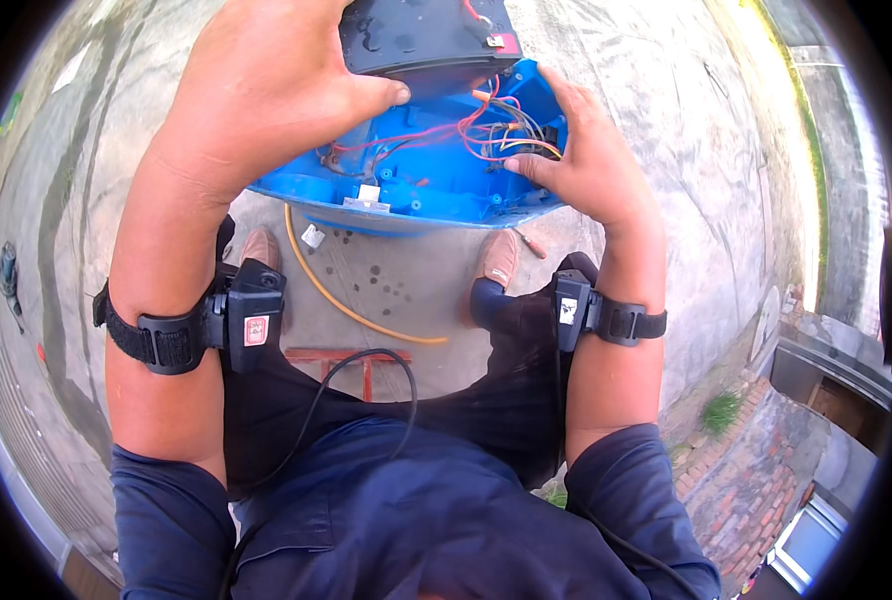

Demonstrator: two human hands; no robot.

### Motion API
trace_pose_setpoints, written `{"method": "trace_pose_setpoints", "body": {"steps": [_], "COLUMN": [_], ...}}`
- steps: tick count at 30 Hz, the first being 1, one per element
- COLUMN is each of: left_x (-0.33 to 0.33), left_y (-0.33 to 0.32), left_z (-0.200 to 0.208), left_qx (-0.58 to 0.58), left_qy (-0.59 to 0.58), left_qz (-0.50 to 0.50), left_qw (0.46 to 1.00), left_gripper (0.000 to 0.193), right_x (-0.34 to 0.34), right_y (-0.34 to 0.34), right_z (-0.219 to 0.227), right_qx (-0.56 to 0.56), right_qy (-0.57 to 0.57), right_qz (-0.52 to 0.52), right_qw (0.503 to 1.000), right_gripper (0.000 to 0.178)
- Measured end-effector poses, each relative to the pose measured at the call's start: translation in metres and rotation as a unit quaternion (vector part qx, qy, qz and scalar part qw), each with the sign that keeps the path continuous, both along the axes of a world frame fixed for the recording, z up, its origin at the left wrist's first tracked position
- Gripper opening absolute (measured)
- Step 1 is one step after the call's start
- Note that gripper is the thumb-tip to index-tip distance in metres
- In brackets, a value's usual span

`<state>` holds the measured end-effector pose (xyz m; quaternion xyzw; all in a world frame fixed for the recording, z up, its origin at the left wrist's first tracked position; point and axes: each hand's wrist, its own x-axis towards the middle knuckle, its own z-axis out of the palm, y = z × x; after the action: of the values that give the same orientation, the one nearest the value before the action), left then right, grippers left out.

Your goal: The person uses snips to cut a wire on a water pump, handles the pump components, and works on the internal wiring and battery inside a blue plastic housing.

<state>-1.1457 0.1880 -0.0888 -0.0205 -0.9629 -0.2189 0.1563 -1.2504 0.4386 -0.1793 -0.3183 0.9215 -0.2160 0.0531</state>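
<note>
My left hand (266, 85) is closed on the left side of a black box-shaped battery (406, 35), its thumb along the near lower edge. The battery is tilted over the far part of an open blue plastic housing (426, 195), and the picture's top edge cuts it off. Near its right corner is a red terminal with a wire. Loose red, yellow and dark wires (476, 130) cross the housing's inside. My right hand (601, 165) grips the housing's right wall, thumb inside beside the wires and fingers toward the far rim.
Below the housing, an orange hose (326, 290) curves over the concrete ground between my feet. A screwdriver (532, 244) lies by my right shoe (499, 255). A red metal frame (368, 365) sits between my legs, with a black cable (316, 400) looping above it.
</note>
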Motion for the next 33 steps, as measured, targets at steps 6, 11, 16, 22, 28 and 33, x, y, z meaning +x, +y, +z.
{"method": "trace_pose_setpoints", "body": {"steps": [6, 11, 16, 22, 28, 33], "left_x": [0.000, -0.002, -0.007, 0.003, 0.004, -0.005], "left_y": [-0.003, -0.009, -0.024, 0.002, -0.003, -0.017], "left_z": [-0.003, -0.009, -0.020, 0.001, 0.000, -0.009], "left_qx": [-0.010, 0.017, 0.078, 0.006, 0.006, 0.057], "left_qy": [0.020, 0.021, -0.010, -0.019, 0.003, -0.015], "left_qz": [-0.016, -0.043, -0.030, 0.004, -0.012, -0.021], "left_qw": [1.000, 0.999, 0.996, 1.000, 1.000, 0.998], "left_gripper": [0.047, 0.047, 0.047, 0.047, 0.048, 0.049], "right_x": [-0.003, -0.007, -0.009, -0.011, -0.011, -0.012], "right_y": [0.002, 0.005, 0.009, 0.020, 0.028, 0.032], "right_z": [-0.005, -0.008, 0.000, 0.000, 0.006, 0.006], "right_qx": [-0.013, -0.034, -0.058, -0.105, -0.092, -0.120], "right_qy": [0.025, -0.003, -0.055, -0.091, -0.089, -0.130], "right_qz": [0.002, 0.015, 0.027, 0.008, -0.014, -0.007], "right_qw": [1.000, 0.999, 0.996, 0.990, 0.992, 0.984], "right_gripper": [0.079, 0.081, 0.084, 0.071, 0.038, 0.017]}}
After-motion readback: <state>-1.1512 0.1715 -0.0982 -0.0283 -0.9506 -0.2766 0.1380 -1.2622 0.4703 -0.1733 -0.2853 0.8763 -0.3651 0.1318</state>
